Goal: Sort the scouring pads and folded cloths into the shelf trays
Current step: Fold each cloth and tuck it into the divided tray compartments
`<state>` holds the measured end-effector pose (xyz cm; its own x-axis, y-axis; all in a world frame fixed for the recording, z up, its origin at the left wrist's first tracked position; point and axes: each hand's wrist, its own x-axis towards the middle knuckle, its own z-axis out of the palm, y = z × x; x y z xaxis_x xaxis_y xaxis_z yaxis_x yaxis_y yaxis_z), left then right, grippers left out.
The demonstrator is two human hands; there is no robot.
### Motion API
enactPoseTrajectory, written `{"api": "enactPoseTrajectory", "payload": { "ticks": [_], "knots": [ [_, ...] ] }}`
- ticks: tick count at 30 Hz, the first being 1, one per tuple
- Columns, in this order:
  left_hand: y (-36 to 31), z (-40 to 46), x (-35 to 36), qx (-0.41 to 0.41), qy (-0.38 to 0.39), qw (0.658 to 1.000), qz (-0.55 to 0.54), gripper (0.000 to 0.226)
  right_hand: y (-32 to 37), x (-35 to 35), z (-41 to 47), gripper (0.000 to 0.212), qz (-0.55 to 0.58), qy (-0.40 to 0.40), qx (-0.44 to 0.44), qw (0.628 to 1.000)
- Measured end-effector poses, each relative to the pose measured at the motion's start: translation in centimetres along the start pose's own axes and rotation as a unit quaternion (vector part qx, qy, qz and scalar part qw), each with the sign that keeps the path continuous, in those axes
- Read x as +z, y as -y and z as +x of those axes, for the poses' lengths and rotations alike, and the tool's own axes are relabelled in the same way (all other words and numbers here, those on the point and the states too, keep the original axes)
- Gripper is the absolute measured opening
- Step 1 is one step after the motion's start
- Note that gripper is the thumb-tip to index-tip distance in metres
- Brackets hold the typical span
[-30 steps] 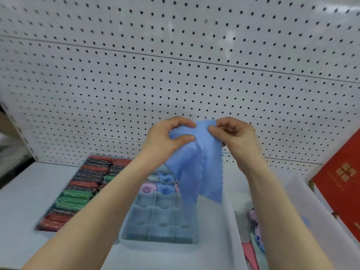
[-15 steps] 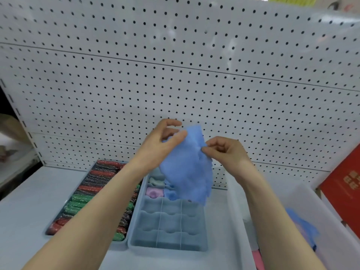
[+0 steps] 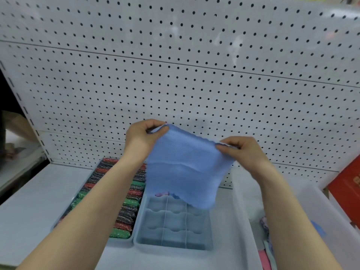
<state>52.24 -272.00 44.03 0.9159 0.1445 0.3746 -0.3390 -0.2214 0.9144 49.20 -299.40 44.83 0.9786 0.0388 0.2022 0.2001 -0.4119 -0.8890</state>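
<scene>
Shelf: pale, backed by white pegboard.
Tray of scouring pads: at left on the shelf, packed with red, green and dark pads in rows.
Left hand: raised, fingers pinched shut on the upper left corner of the blue cloth.
Blue cloth: spread open in the air between both hands, hanging above the divided tray, its lower edge covering the far cells.
Divided tray: near cells vacant; a pink item shows under the cloth's hem.
Right hand: pinched shut on the upper right corner.
Clear bin: at right, holding loose cloths.
Red box: far right.
</scene>
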Motion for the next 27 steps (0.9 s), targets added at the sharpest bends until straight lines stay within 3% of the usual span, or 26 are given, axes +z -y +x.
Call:
{"api": "enactPoseTrajectory", "payload": {
  "ticks": [2,6,9,10,13,15,17,20,22,27],
  "knots": [
    [0.7,0.2,-0.8,-0.029,0.001,1.0,-0.003,0.017,0.5,-1.0,0.4,0.005,0.054,-0.036,0.009,0.998],
    [1.8,0.0,-1.7,-0.069,0.003,0.998,-0.004,0.012,0.7,-1.9,0.9,0.021,0.11,-0.063,0.028,0.992],
    [1.4,-0.2,-1.5,-0.063,0.022,0.998,-0.018,0.012,0.1,-1.7,0.9,0.021,0.032,-0.067,0.036,0.997],
    [1.1,-0.4,-1.1,-0.05,0.041,0.998,-0.017,0.014,0.4,-1.3,0.7,0.018,-0.043,-0.053,0.023,0.997],
    [-0.5,-1.4,1.2,0.012,0.128,0.992,0.015,0.014,2.1,2.0,0.3,0.049,-0.156,0.061,-0.059,0.984],
    [-1.5,-2.1,2.8,0.064,0.154,0.986,0.015,0.019,2.9,4.8,0.3,0.03,-0.115,0.111,-0.077,0.984],
    [-1.8,-2.6,3.4,0.08,0.15,0.985,0.004,0.026,3.4,6.1,0.7,0.013,-0.046,0.073,-0.064,0.994],
    [-0.4,-3.1,2.3,0.029,0.168,0.981,0.097,0.033,3.5,4.7,1.2,0.01,0.096,-0.001,-0.033,0.995],
    [1.3,-3.4,1.2,-0.016,0.179,0.975,0.127,0.024,3.4,3.0,1.3,0.011,0.144,-0.045,-0.02,0.988],
    [3.8,-4.0,-1.7,-0.099,0.124,0.986,-0.048,0.012,2.7,0.4,1.6,0.038,0.156,-0.117,0.013,0.981]
  ]
}}
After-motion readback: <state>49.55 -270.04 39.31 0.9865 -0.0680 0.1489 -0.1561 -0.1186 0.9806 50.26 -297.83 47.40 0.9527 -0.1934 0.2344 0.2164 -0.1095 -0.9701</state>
